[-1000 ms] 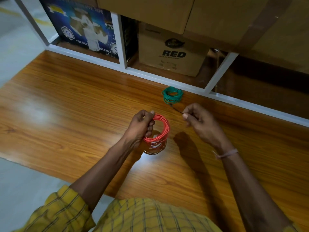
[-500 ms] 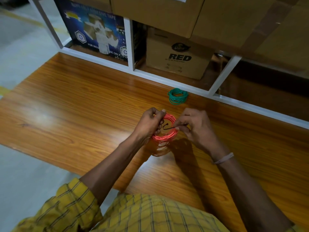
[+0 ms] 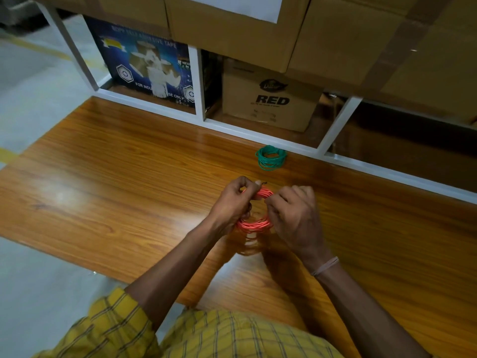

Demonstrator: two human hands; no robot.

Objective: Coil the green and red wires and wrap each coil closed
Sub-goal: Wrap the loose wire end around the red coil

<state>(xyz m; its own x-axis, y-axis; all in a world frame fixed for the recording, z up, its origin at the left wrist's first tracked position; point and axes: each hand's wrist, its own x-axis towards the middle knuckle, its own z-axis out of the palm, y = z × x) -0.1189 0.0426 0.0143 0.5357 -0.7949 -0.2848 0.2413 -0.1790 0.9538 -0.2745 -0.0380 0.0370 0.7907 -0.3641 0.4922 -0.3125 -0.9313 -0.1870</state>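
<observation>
Nearest the camera a yellow checked shirt [image 3: 232, 334] fills the bottom edge, and two bare forearms reach forward from it over a glossy wooden table [image 3: 108, 177]. The right wrist carries a thin pale band [image 3: 325, 266].

Both hands meet on the red wire coil [image 3: 254, 224], held up off the tabletop, its orange reflection showing on the wood below. The left hand [image 3: 232, 205] has its fingers curled round the coil's left side, with the thumb up at the top strands, where a short dark wire end [image 3: 263, 181] sticks out just past the thumb tip. The right hand [image 3: 296, 215] is closed on the coil's right side, back of the hand to the camera — its fingertips are hidden behind the knuckles, so how exactly they pinch cannot be told.

Further back, well apart from the hands, the green wire coil [image 3: 271, 157] lies flat on the table, near a white shelf frame [image 3: 284, 144] along the far edge.

Behind the frame stand a brown carton printed "RED" [image 3: 271, 99] and a blue box of adhesive tape [image 3: 147, 63], with larger cartons [image 3: 232, 27] stacked above.
</observation>
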